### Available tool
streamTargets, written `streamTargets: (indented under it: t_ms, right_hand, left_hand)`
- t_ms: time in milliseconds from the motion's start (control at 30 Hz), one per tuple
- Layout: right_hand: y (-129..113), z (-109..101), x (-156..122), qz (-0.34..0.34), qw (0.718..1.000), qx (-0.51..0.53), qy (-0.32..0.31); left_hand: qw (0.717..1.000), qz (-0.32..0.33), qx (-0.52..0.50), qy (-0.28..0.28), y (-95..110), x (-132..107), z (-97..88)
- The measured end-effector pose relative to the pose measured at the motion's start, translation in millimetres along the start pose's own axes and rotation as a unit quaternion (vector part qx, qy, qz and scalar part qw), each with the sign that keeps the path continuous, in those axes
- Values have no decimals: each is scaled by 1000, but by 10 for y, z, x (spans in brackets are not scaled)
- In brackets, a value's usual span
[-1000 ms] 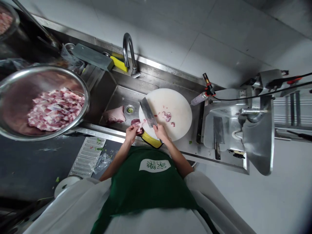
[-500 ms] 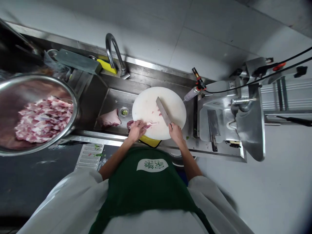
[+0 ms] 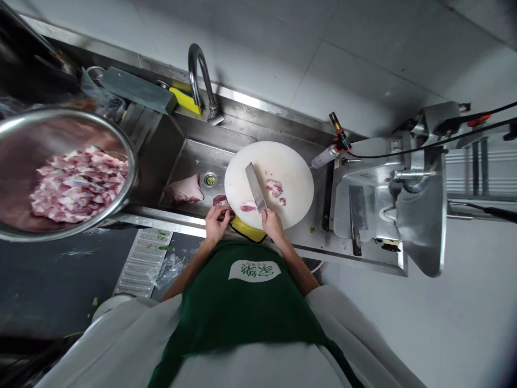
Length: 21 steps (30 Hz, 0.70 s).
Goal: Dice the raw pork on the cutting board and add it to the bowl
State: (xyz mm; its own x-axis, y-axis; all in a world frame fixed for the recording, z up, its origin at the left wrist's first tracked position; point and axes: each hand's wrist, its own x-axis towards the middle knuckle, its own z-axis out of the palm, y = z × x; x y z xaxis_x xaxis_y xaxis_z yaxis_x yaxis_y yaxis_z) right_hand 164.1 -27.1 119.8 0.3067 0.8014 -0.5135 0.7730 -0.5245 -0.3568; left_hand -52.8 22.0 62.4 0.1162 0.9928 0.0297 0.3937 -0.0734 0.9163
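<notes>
My right hand (image 3: pixel 273 225) grips the handle of a cleaver (image 3: pixel 254 183), its broad blade lying over the round white cutting board (image 3: pixel 297 167). To the blade's right are cut meat pieces (image 3: pixel 274 187), and a reddish strip of meat (image 3: pixel 248 206) sits just left of it. My left hand (image 3: pixel 216 222) is at the board's lower left edge, fingers curled together; what they pinch, if anything, is too small to make out. Just beyond those fingers a dark red piece of meat (image 3: pixel 220 200) shows beside the board. A larger slab of meat (image 3: pixel 186 189) rests in the sink.
A steel bowl (image 3: pixel 131 178) of chopped meat stands at the left. Behind the steel sink (image 3: pixel 177 164) rises a faucet (image 3: pixel 195 70). A yellow cloth-like item (image 3: pixel 246 230) sticks out under the board. Rightward are a blowtorch (image 3: pixel 326 155), a second cleaver (image 3: pixel 357 213) and a slicer (image 3: pixel 424 210).
My left hand has drawn back from the meat on the board to its left edge. The cleaver has shifted left across the board, and cut pieces now show right of its blade.
</notes>
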Motion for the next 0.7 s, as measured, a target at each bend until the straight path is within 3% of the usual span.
streamTargets:
  t_ms: [167,300,433,500,567,700]
  right_hand:
    - [-16,-521,-10,-30,999,-5,9]
    - [-226,-800,-259,-82,989,12,119]
    - [-363,-636,-443,-149,943,98,282]
    - [-350,-460,-457,-166,926,122,316]
    - [-305,-280,-422,-169,932,121,298]
    - [-232,12,-241,-103,980,60,158]
  left_hand:
    - [999,-4,9,36,68,-16,-39]
    - [994,20,32,99,69,-60,-69]
    - [982,51,54,175,5,-84,-92]
    - [976,60,58,200,-30,-84,-103]
    - [972,61,60,219,-59,-80,-109]
    - [969,62,58,232,-84,-65,-86]
